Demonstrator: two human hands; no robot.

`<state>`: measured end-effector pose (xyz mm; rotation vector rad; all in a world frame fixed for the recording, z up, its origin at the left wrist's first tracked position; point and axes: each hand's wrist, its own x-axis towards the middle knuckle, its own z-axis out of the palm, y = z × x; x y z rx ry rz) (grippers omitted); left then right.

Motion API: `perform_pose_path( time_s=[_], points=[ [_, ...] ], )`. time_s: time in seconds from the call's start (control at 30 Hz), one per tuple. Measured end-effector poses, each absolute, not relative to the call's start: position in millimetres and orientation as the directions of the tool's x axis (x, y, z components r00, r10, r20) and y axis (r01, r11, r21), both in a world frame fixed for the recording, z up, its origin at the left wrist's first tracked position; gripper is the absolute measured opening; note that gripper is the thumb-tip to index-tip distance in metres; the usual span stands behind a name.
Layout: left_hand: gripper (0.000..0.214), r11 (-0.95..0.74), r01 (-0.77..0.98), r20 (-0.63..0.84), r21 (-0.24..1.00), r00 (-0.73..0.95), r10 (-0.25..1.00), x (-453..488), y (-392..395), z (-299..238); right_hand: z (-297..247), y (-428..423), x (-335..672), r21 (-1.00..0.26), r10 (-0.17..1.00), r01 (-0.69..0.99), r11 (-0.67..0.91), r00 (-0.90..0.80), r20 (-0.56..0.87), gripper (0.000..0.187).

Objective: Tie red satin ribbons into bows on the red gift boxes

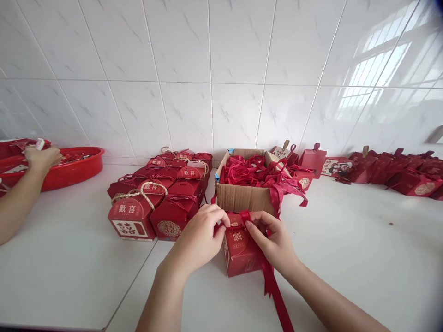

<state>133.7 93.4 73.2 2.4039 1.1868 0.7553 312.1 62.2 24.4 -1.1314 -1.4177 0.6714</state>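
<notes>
From my remote seat I see the right hand (272, 237) pinching a red ribbon (277, 295) between thumb and forefinger at the top of a small red box (244, 256), its other fingers curled out of my sight. The left hand (204, 230) brings thumb and forefinger together at the box's left upper edge, but its own knuckles hide the tips, so I cannot tell whether it grips ribbon or only touches the box. The box stands on the white table (346, 249) between both hands, its lid partly covered by fingers. My left forearm slants up from the bottom edge, the right one in from the lower right corner, both wrists bent inward, palms mostly hidden. The ribbon's tail runs down past the bottom edge, cut off. Just behind stands an open carton (245, 198), its floor buried under tangled ribbons (249, 170). To the left, red boxes with cord handles (133, 221) overlap; farther left, another person's hand (43, 158) hides part of a red basin (79, 168), cropped by the frame, its contents unclear. At right, a row of red packages (415, 182) runs out of view.
</notes>
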Motion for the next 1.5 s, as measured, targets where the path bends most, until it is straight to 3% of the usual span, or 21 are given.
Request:
perform_pose_path(
  time_s=[0.37, 0.73, 0.93, 1.07, 1.2, 1.33, 1.5],
  points=[
    [0.023, -0.492, 0.539, 0.165, 0.683, 0.542, 0.824, 133, 79, 75, 23, 63, 313, -0.882, 0.901, 0.283, 0.378, 0.107, 0.421, 0.019],
    [0.020, -0.390, 0.602, 0.125, 0.697, 0.433, 0.893, 141, 79, 74, 26, 61, 312, -0.875, 0.896, 0.296, 0.383, 0.113, 0.430, 0.021],
    [0.010, -0.421, 0.561, 0.129, 0.713, 0.486, 0.864, 145, 77, 77, 26, 61, 312, -0.859, 0.886, 0.329, 0.393, 0.114, 0.449, 0.021],
    [0.025, -0.429, 0.487, 0.175, 0.761, 0.483, 0.858, 144, 77, 73, 26, 60, 312, -0.853, 0.881, 0.331, 0.404, 0.110, 0.460, 0.021],
    [0.033, -0.381, 0.409, 0.243, 0.829, 0.350, 0.905, 143, 82, 69, 25, 60, 312, -0.849, 0.879, 0.340, 0.405, 0.110, 0.464, 0.020],
    [0.034, -0.314, 0.366, 0.201, 0.876, 0.314, 0.928, 140, 87, 68, 26, 60, 311, -0.846, 0.877, 0.347, 0.405, 0.115, 0.467, 0.020],
    [0.042, -0.288, 0.461, 0.130, 0.839, 0.344, 0.930, 135, 87, 68, 26, 60, 311, -0.833, 0.870, 0.362, 0.417, 0.106, 0.482, 0.018]
  ],
)
